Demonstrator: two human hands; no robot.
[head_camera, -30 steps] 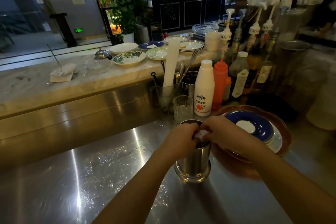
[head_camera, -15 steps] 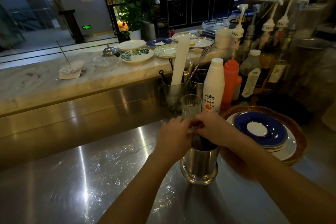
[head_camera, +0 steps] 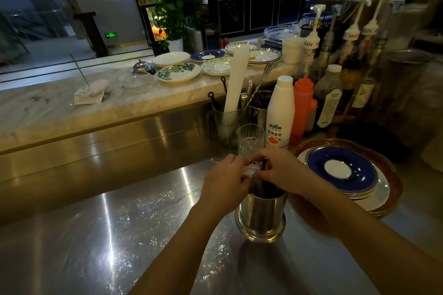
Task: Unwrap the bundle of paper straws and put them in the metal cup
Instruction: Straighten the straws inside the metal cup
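Observation:
A shiny metal cup (head_camera: 261,215) stands upright on the steel counter. Dark straws (head_camera: 266,189) stick up out of it, their tops hidden by my hands. Directly above the cup's mouth, my left hand (head_camera: 225,182) and my right hand (head_camera: 280,170) meet and pinch a crumpled white wrapper (head_camera: 250,170) between their fingers. The wrapper sits at the top of the straws. How much of it still goes around them I cannot tell.
A clear glass (head_camera: 250,139) stands just behind my hands. Right of the cup is a stack of plates with a blue saucer (head_camera: 340,170). Behind are a white bottle (head_camera: 280,112), a red squeeze bottle (head_camera: 302,103), a utensil holder (head_camera: 227,122) and syrup bottles.
Both hands have risen a little above the cup's mouth, drawing the white wrapper upward. More of the dark straws shows between hands and cup. The cup has stayed put.

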